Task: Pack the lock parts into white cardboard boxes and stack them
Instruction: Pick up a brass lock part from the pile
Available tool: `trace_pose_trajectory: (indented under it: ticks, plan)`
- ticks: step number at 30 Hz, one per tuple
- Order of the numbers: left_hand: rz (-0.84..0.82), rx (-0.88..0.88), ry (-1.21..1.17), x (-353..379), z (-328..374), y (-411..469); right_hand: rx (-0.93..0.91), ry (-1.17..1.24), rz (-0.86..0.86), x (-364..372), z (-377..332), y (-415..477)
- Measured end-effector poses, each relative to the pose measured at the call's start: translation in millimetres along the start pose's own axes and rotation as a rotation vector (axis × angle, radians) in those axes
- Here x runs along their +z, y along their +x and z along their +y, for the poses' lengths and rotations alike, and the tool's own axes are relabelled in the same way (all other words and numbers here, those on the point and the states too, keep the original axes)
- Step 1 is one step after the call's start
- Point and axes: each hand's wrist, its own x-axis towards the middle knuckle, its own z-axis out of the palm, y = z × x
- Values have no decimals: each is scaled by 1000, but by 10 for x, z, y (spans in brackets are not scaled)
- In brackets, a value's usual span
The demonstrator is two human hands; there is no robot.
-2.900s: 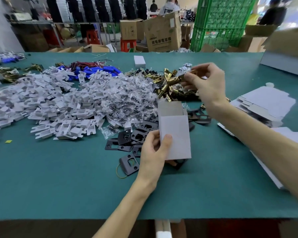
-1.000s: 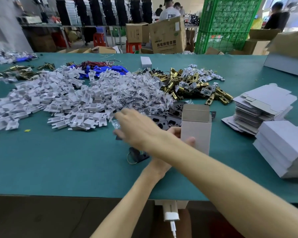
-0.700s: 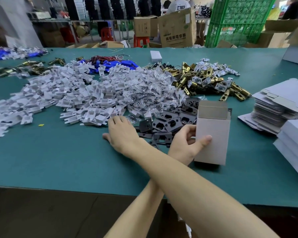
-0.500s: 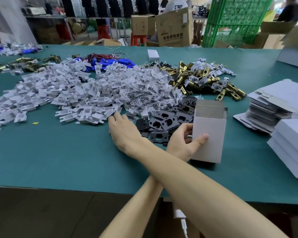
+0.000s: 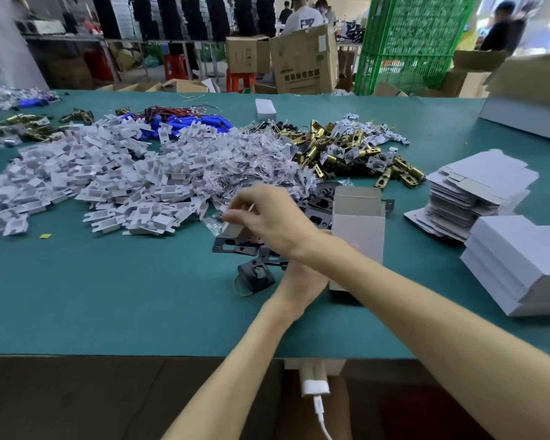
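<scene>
green worktop (image 5: 108, 296) holds the upright open white cardboard box (image 5: 358, 230) at centre, left hand (image 5: 302, 281) gripping it. right hand (image 5: 267, 220), at its 9 o'clock, pinches a white plastic part (image 5: 232, 230).

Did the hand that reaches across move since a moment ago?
Yes. The right hand has lifted off the green table by the white plastic pile, holding a small piece, toward the open box.
</scene>
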Motion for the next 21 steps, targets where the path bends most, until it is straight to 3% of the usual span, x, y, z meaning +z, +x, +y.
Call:
trace_pose_trajectory:
  ticks: [4, 9, 12, 16, 21]
  plan:
    - [38, -5, -5, 3, 33, 21, 116, 97, 120, -766, 223, -231]
    - [48, -20, -63, 1, 39, 5, 233, -129, 160, -1461, 610, -409]
    - [28, -6, -57, -9, 37, -4, 278, -303, 146, -1588, 762, -514]
    - [20, 8, -44, -10, 50, -21, 232, -349, 200, -1569, 779, -552]
    - [30, 10, -39, -17, 25, -10, 199, -497, 75, -1466, 726, -516]
